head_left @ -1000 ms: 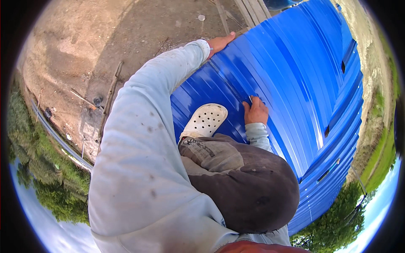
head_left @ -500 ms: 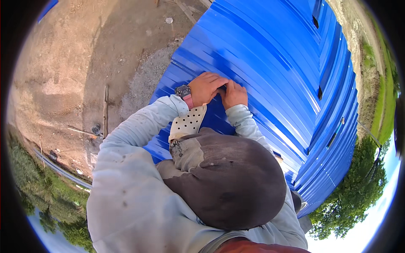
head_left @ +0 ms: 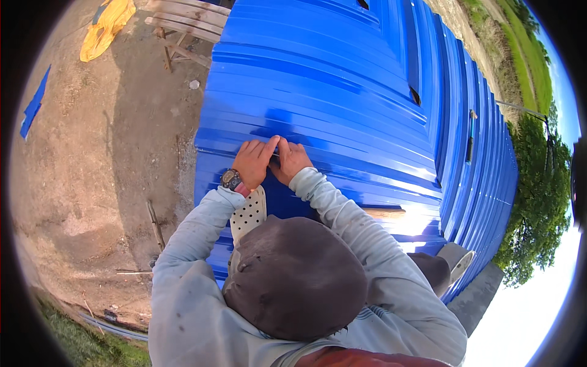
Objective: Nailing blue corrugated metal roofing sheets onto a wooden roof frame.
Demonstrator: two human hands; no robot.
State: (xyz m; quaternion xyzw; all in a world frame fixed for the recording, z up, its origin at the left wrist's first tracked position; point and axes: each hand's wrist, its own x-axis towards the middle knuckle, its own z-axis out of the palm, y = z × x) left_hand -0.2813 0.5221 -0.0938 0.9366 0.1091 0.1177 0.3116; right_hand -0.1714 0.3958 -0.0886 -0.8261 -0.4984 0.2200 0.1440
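Note:
My left hand [head_left: 251, 164] and my right hand [head_left: 290, 161] meet over a raised rib of the blue metal roofing sheet [head_left: 318, 110], close to its left edge. The fingers of both are bent and their tips press together. A small thin thing seems to show between them, too small to name. A dark watch sits on my left wrist. Just below that wrist is my white clog [head_left: 249, 211] with round holes, planted on the sheet. My bent knee [head_left: 296, 278], in dark brown cloth, fills the space between my arms.
A wooden piece [head_left: 385, 213] lies on the roof to the right. Farther right rests a long-handled tool [head_left: 471, 136]. Past the roof's left edge, the dirt ground lies below, with a plank stand [head_left: 186, 21] and a yellow sheet [head_left: 107, 29].
The view has swung, so the roof and my hands sit farther left and lower in it. Both hands stay together at the rib, with the left fingers now more upright.

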